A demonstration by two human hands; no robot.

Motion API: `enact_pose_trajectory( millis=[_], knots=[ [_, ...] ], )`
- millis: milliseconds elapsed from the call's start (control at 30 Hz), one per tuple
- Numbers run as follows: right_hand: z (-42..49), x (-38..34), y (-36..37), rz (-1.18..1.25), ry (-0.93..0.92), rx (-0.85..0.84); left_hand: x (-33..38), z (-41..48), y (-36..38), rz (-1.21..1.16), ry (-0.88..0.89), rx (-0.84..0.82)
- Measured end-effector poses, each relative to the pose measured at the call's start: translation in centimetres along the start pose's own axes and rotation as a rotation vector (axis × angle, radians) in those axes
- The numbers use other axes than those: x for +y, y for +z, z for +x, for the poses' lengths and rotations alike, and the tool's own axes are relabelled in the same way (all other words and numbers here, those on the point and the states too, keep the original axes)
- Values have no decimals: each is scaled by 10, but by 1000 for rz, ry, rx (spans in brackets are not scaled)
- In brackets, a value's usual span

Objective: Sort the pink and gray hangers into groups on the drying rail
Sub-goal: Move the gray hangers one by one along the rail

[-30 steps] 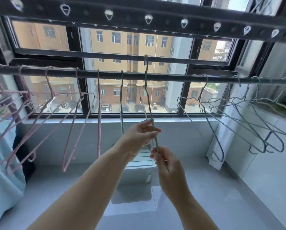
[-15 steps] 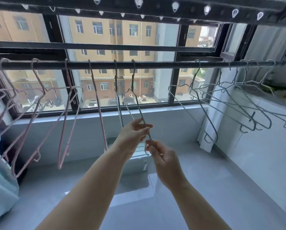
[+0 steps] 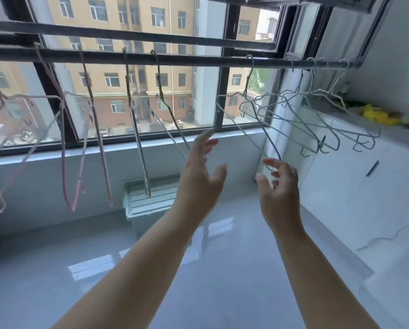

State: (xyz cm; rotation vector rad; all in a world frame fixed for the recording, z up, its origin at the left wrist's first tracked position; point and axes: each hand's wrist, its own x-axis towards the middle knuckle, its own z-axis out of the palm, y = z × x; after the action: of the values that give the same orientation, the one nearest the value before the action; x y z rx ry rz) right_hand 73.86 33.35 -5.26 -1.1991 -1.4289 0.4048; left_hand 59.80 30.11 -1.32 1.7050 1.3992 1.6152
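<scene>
A dark drying rail (image 3: 194,60) runs across the window. Several pink hangers (image 3: 96,129) hang on its left part. Two gray hangers (image 3: 137,134) hang near the middle, the right one (image 3: 172,117) just left of my left hand. A bunch of gray hangers (image 3: 300,119) hangs at the right end. My left hand (image 3: 201,176) is raised with fingers spread, holding nothing. My right hand (image 3: 278,186) is lifted with loosely bent fingers just below the tip of the nearest gray hanger (image 3: 270,143) of the right bunch, not gripping it.
A pale plastic crate (image 3: 151,200) stands on the floor under the window. White cabinets (image 3: 355,186) line the right wall, with something yellow (image 3: 376,115) on top. A second rail (image 3: 127,34) crosses the window higher up. Glossy floor tiles lie below my arms.
Both hands have let go of the gray hanger, which now hangs on the rail. My hands moved right toward the gray bunch, and the view turned right.
</scene>
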Motion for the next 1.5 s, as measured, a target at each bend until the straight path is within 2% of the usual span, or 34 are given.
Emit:
enact_pose_trajectory(
  millis=[67,133,267,400,500,633,833,1000,1133,1500],
  knots=[
    [19,15,-13,-38,28,48,3,4,17,7,8,-77],
    [41,30,-25,-80,82,20,3,10,38,24,1,-137],
    [78,61,-35,-150,152,-223,-2,31,87,48,-115,-155],
    [97,89,-32,-57,180,-483,-16,54,131,171,-255,-106],
    [104,101,-27,-6,129,-595,-27,71,149,268,-347,-74],
    [112,109,-27,131,49,-692,-35,84,169,180,-446,-21],
    [117,116,-33,283,1,-762,-30,82,192,-87,-504,79],
    [113,111,-31,306,-45,-686,-27,77,189,-195,-462,134],
    [110,98,-23,341,-97,-700,-24,74,172,-304,-446,185],
    [85,56,19,432,-136,-862,-23,52,103,-347,-419,338]
  ],
)
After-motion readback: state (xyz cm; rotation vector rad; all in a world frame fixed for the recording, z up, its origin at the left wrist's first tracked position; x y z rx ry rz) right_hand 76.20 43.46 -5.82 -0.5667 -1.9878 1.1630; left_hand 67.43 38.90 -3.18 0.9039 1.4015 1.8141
